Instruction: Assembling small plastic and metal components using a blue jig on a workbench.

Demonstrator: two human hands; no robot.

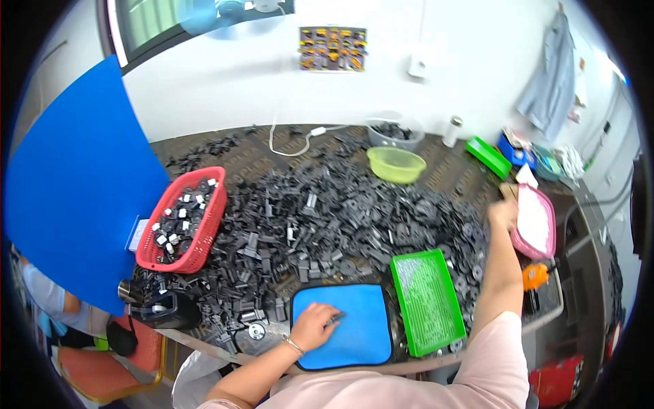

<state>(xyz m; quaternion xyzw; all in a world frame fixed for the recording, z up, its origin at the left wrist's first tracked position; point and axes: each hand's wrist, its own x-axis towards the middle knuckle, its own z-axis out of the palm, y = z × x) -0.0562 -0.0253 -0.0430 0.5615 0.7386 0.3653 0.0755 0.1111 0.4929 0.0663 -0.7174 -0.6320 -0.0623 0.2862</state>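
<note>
My left hand [313,328] rests over a blue mat [361,341] with a dark border. Between its thumb and fingers is a small dark part [334,318], too small to make out further. My right arm is stretched far to the right. There my right hand [503,214] is at the left rim of a pink basket [550,235] with white material inside. Its fingers are blurred and partly hidden, so I cannot see if they hold anything. A green tray [433,341] with a textured bottom lies right of the mat.
A big heap of black plastic parts [354,211] covers the table. Around it stand a red basket [216,211] of black and white pieces, a yellow-green bowl [396,165], a grey bowl [409,140] and an orange tool [536,275]. A blue panel [75,191] rises at the left.
</note>
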